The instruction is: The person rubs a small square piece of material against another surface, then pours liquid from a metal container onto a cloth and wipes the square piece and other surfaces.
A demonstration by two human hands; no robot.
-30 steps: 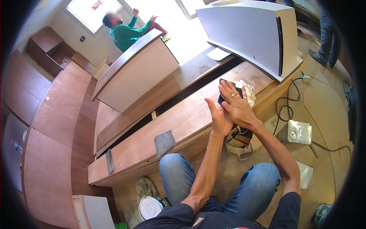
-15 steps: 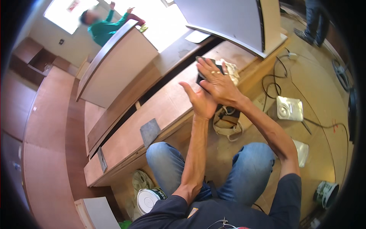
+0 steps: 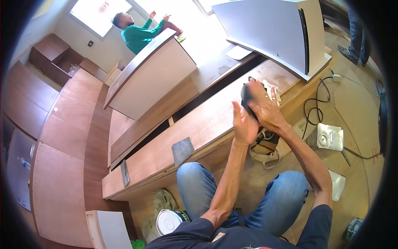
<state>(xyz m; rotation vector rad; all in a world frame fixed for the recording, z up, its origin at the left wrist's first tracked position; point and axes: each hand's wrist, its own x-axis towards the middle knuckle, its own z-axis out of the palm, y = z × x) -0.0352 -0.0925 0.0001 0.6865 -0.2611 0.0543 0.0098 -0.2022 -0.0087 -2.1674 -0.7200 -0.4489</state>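
My left hand (image 3: 245,127) and my right hand (image 3: 267,111) are together over the edge of a low plywood bench (image 3: 207,123). The right hand lies across the left with its fingers stretched forward, partly blurred. On the left hand the thumb stands out and apart; its other fingers are mostly hidden behind the right. Behind the hands is a dark object, largely covered, whose kind I cannot make out. Beside it a crumpled white cloth (image 3: 272,90) rests on the bench. I see nothing gripped in either hand. Just below them sits an open tan tool bag (image 3: 265,155).
Grey flat pieces (image 3: 183,151) lie on the bench. At right stand a metal can (image 3: 330,137) and a black cable (image 3: 318,113) on the floor. A white-lidded bucket (image 3: 168,222) is by my left knee. A person in green (image 3: 139,38) sits beyond a panel; another's legs (image 3: 356,37) show far right.
The whole view has shifted, so the scene sits farther right and lower. My hands stay together, the right over the left, with their fingers slightly changed in angle.
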